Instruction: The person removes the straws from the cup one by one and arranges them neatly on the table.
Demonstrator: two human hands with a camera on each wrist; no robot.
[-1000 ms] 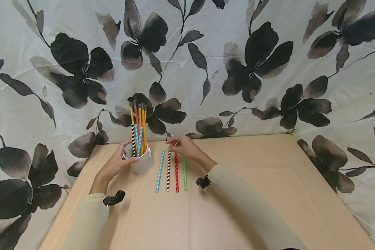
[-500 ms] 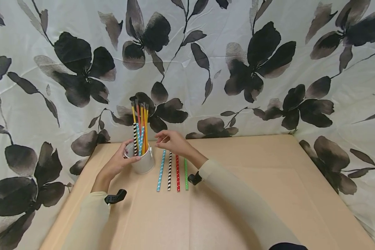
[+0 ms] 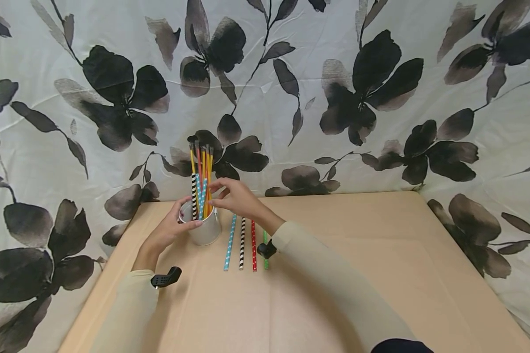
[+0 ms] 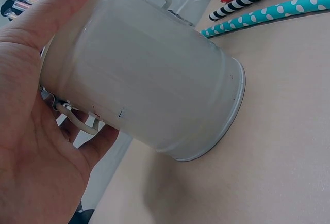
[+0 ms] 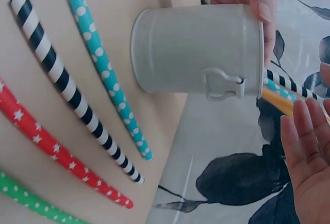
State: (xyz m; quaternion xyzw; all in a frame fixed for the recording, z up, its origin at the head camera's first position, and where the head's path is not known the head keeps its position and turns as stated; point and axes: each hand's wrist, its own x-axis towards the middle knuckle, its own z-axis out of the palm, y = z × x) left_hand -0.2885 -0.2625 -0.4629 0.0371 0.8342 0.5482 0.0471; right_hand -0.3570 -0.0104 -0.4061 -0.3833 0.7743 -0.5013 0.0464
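Note:
My left hand point(image 3: 165, 230) grips a small white metal pail point(image 3: 206, 233) round its rim, the thumb along the near side. The pail stands tilted, its mouth toward the left hand. In it are paintbrushes point(image 3: 210, 169) with yellow and red handles, bristles up, a black-and-white striped paper straw point(image 3: 195, 196) and blue dotted straws point(image 3: 198, 196). My right hand point(image 3: 238, 198) is at the right side of this bunch, thumb and forefinger apart beside the yellow handles. In the right wrist view its fingers point(image 5: 304, 146) are extended near the brushes.
Right of the pail lie four paper straws in a row: blue dotted point(image 5: 103, 69), black-and-white striped point(image 5: 72, 87), red with stars point(image 5: 67, 162) and green dotted point(image 5: 31, 201). Behind the table point(image 3: 335, 274) hangs a floral cloth point(image 3: 265, 113).
My right hand has moved left, from above the far ends of the loose straws to the brushes in the pail. The left hand keeps its hold on the pail.

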